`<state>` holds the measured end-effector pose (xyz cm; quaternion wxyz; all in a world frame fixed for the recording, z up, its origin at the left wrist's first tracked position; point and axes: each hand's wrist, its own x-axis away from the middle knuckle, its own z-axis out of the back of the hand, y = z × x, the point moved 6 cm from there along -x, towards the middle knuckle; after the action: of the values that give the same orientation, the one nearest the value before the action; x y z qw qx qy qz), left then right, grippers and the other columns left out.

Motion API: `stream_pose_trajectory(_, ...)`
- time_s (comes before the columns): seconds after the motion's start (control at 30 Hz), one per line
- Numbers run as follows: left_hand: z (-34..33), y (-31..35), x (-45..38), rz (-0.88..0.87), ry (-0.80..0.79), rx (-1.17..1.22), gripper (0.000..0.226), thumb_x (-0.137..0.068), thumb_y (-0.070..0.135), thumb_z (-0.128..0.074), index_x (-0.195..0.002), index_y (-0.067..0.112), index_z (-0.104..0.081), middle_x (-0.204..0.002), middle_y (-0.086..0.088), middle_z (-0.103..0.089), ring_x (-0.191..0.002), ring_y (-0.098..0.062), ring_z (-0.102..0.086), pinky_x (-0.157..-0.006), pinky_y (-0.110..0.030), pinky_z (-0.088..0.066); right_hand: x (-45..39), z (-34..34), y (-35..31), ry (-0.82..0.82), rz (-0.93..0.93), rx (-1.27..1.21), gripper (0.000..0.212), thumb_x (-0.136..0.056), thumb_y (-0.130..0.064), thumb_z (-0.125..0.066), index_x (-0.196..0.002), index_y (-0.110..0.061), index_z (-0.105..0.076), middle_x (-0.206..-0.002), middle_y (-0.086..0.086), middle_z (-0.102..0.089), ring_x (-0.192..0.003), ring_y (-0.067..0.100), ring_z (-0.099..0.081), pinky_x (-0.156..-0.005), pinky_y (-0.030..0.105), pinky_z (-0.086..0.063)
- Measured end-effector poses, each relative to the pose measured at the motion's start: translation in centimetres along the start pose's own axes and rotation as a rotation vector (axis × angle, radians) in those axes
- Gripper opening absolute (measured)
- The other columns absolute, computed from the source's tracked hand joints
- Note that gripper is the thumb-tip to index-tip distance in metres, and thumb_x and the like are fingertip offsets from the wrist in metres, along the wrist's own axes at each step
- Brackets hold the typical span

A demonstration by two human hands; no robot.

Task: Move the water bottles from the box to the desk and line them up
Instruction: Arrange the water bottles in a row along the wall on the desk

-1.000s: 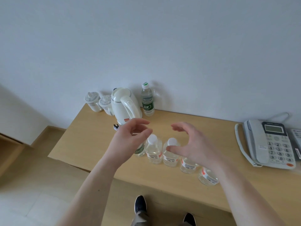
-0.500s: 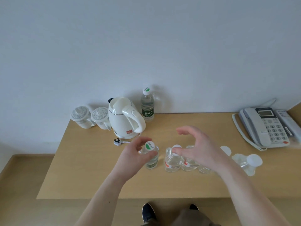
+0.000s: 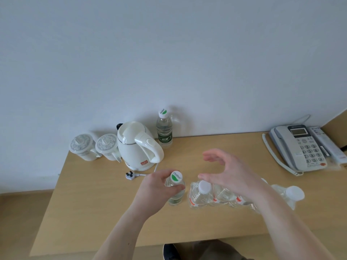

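while my left hand (image 3: pixel 156 186) curls around the neck of the clear green-capped water bottle (image 3: pixel 175 188), standing it at the left end of the row, my right hand (image 3: pixel 228 173) hovers spread and empty over the clear white-capped water bottles (image 3: pixel 201 195) beside it. that row runs along the pale wooden desk (image 3: pixel 90 212), bottles close together. i judge the task nearly done: mostly straightening is left. no box is in view, so i cannot tell if more remain. another green-labelled bottle (image 3: pixel 164 128) stands by the white electric kettle (image 3: pixel 138 145).
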<state>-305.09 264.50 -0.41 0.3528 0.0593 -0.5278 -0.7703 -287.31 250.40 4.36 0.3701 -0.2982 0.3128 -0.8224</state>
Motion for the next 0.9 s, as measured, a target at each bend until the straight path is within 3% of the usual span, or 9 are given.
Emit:
stream_pose_trajectory(0.13, -0.1, 0.9, -1.0, 0.001, 0.027, 0.023, 0.040, -0.079, 0.035, -0.087, -0.086, 0.069, -0.067, -0.097, 0.034, -0.072, -0.099, 0.013, -0.064, -0.083, -0.013, -0.047, -0.9, 0.5, 0.1, -0.041, 0.014, 0.019, 0.059, -0.069, -0.062, -0.080, -0.121, -0.052, -0.054, -0.115, -0.036, -0.060, -0.107, -0.031, -0.043, -0.091, 0.012, -0.036)
stream_pose_trajectory(0.27, -0.2, 2.1, -2.7, 0.001, 0.063, 0.074, 0.023, -0.081, 0.034, -0.085, -0.096, 0.048, -0.075, -0.095, 0.026, -0.076, -0.095, 0.006, -0.068, -0.078, -0.014, -0.049, -1.9, 1.3, 0.6, -0.069, 0.008, 0.012, 0.056, -0.070, -0.062, -0.078, -0.119, -0.055, -0.053, -0.114, -0.038, -0.059, -0.106, -0.031, -0.044, -0.094, 0.017, -0.039)
stream_pose_trajectory(0.43, -0.2, 4.2, -5.3, -0.010, 0.124, 0.116, 0.037, -0.082, 0.029, -0.084, -0.080, 0.063, -0.070, -0.088, 0.029, -0.075, -0.086, 0.012, -0.067, -0.065, -0.001, -0.045, -3.0, 1.8, 1.4, -0.100, -0.004, 0.006, 0.060, -0.071, -0.062, -0.078, -0.125, -0.052, -0.053, -0.113, -0.039, -0.057, -0.101, -0.039, -0.036, -0.084, 0.011, -0.036)
stream_pose_trajectory(0.53, -0.4, 4.8, -7.1, -0.008, 0.155, 0.141, 0.031, -0.081, 0.031, -0.085, -0.083, 0.059, -0.072, -0.084, 0.025, -0.075, -0.080, 0.010, -0.067, -0.062, -0.001, -0.043, -4.0, 2.2, 1.7, -0.103, -0.005, -0.007, 0.062, -0.071, -0.062, -0.078, -0.127, -0.050, -0.054, -0.114, -0.039, -0.057, -0.103, -0.038, -0.037, -0.083, 0.008, -0.035)
stream_pose_trajectory(0.67, -0.8, 5.9, -9.2, -0.025, 0.178, 0.139, 0.027, -0.082, 0.030, -0.084, -0.086, 0.055, -0.072, -0.062, 0.027, -0.065, -0.057, 0.010, -0.058, -0.054, -0.002, -0.039, -5.2, 2.6, 2.0, -0.112, -0.002, -0.005, 0.066, -0.069, -0.064, -0.075, -0.128, -0.047, -0.054, -0.117, -0.038, -0.058, -0.108, -0.032, -0.040, -0.090, 0.012, -0.036)
stream_pose_trajectory(0.8, -0.7, 6.5, -11.3, 0.000, 0.218, 0.124, 0.024, -0.082, 0.037, -0.083, -0.089, 0.056, -0.071, -0.077, 0.025, -0.073, -0.071, 0.008, -0.065, -0.062, -0.011, -0.044, -6.4, 3.1, 1.9, -0.111, 0.004, -0.010, 0.076, -0.057, -0.076, -0.064, -0.127, -0.046, -0.055, -0.118, -0.033, -0.060, -0.111, -0.026, -0.046, -0.096, 0.014, -0.040)
stream_pose_trajectory(0.9, -0.6, 6.9, -12.7, 0.006, 0.250, 0.119, 0.020, -0.082, 0.038, -0.082, -0.091, 0.053, -0.072, -0.084, 0.022, -0.075, -0.079, 0.002, -0.068, -0.067, -0.017, -0.048, -7.3, 3.6, 2.1, -0.109, 0.002, -0.016, 0.073, -0.060, -0.072, -0.066, -0.127, -0.044, -0.056, -0.119, -0.029, -0.061, -0.114, -0.017, -0.051, -0.102, 0.018, -0.041)
